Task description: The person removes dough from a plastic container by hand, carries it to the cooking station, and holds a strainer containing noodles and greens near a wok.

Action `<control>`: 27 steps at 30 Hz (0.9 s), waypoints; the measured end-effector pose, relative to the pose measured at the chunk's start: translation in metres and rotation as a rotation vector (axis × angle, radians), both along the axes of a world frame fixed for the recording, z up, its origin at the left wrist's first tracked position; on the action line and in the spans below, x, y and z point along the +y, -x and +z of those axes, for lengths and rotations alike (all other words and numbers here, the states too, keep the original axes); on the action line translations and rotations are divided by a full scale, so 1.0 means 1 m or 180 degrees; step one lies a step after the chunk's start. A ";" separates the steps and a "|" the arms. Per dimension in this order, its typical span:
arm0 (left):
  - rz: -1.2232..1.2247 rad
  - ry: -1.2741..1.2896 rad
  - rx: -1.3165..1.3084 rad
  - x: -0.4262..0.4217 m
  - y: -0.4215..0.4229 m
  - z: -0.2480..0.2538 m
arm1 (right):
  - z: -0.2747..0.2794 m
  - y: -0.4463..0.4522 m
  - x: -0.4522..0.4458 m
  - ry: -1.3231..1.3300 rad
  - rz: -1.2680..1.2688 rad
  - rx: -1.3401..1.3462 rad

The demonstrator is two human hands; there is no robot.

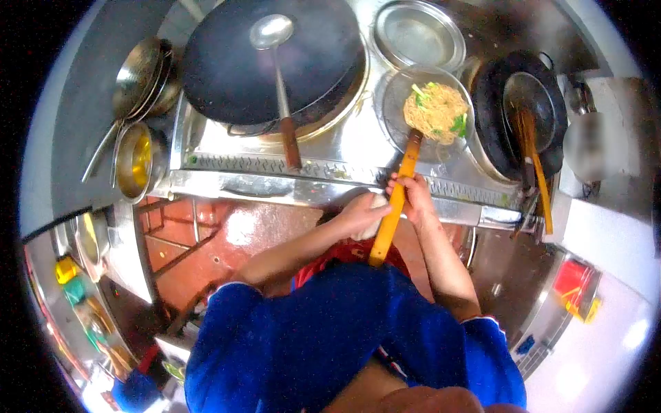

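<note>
My right hand [412, 196] is closed round the yellow handle [396, 213] of a round mesh strainer [392, 110]. Noodles with green vegetable pieces [435, 112] lie in the strainer, over the steel stove top. Beside the handle, my left hand [361, 217] is closed on a white cloth [375, 219] at the stove's front edge. A large dark wok [220, 76] sits at the left, with a metal ladle [272, 33] lying across it, its wooden handle towards me.
Behind the strainer is a steel bowl [420, 38]. At the right, a black wok [492, 103] holds another strainer and a bamboo brush [527, 138]. Metal bowls [138, 76] and a pot with yellow liquid [141, 162] stand left. Another person's blue sleeve [134, 392] shows lower left.
</note>
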State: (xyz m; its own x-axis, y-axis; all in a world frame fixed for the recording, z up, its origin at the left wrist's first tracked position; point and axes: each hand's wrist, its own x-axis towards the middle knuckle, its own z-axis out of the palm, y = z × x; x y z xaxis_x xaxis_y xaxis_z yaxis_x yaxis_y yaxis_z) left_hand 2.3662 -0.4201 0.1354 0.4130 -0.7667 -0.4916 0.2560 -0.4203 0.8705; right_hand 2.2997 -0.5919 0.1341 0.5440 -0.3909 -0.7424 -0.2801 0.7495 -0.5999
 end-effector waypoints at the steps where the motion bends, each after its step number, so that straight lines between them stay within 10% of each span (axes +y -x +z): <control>1: -0.0002 -0.0152 0.0254 0.012 0.001 0.007 | -0.001 0.002 0.003 -0.0016 -0.0239 0.0033; 4: -0.0036 -0.0409 0.0619 0.047 0.002 0.022 | 0.003 0.014 0.000 0.0245 -0.0018 0.0193; 10: 0.0352 0.0176 0.1228 0.137 0.037 -0.122 | 0.015 0.061 -0.016 0.1260 0.0684 0.0463; 21: 0.1100 -0.1088 0.0888 0.105 0.032 0.086 | 0.035 0.110 -0.038 0.0559 0.1049 -0.0113; 27: 0.0459 -0.1276 -0.0257 0.161 0.032 0.044 | 0.012 0.125 -0.035 0.1061 0.1209 0.0274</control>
